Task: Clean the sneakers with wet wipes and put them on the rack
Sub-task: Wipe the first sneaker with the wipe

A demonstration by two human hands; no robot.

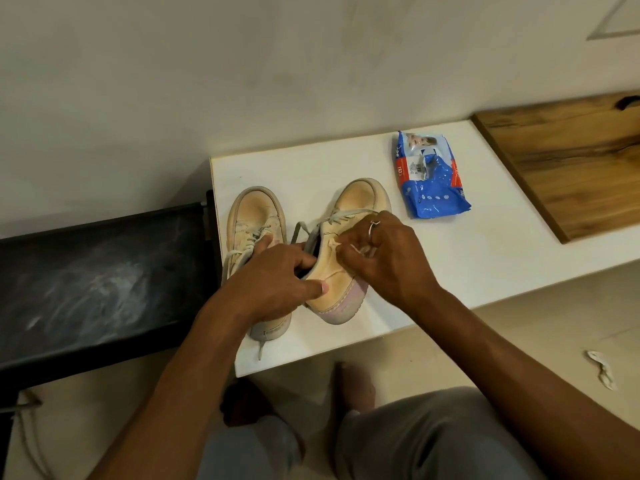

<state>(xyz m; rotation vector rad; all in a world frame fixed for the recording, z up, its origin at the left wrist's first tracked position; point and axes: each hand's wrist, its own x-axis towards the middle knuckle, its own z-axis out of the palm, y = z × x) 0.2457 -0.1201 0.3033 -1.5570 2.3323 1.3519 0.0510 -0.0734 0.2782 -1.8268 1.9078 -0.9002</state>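
Note:
Two cream sneakers with pale lilac heels lie on a white board (450, 258). The left sneaker (254, 216) rests flat, its heel partly hidden under my left forearm. The right sneaker (349, 216) is tilted onto its side. My left hand (277, 275) grips its collar, fingers inside the opening and thumb pressed on the outer side. My right hand (384, 258), a ring on one finger, holds a small white wet wipe (360, 250) against the shoe's side. A blue wet wipes pack (429, 181) lies opened to the right of the shoes.
A black rack shelf (93, 282) stands to the left of the board, lower down. A wooden board (571, 164) lies at the right. A crumpled used wipe (602, 368) lies on the tiled floor. My knees and feet are below the board's front edge.

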